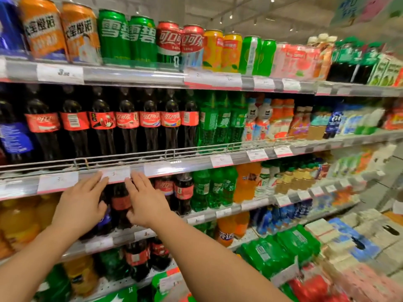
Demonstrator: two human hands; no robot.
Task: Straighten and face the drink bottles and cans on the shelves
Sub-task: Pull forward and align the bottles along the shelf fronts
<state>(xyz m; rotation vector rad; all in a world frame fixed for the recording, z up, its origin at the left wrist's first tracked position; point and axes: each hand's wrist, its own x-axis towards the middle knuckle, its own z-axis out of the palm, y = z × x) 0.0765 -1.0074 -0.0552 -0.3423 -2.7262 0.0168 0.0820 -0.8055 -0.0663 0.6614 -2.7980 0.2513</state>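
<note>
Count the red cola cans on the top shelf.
2, side by side on the top shelf: left red cola can next to the green cans, right red cola can next to the yellow-orange cans. More may be hidden behind them.

Four shelves [165,159] with price strips: cans [141,38] on the top shelf, cola bottles [127,123] and green bottles [209,123] below.

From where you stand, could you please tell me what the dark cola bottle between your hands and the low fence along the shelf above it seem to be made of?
The dark cola bottle with the red label looks like clear glossy plastic: the drink shows through. The low wire fence looks like thin bare metal rod, grey and dull.
</note>
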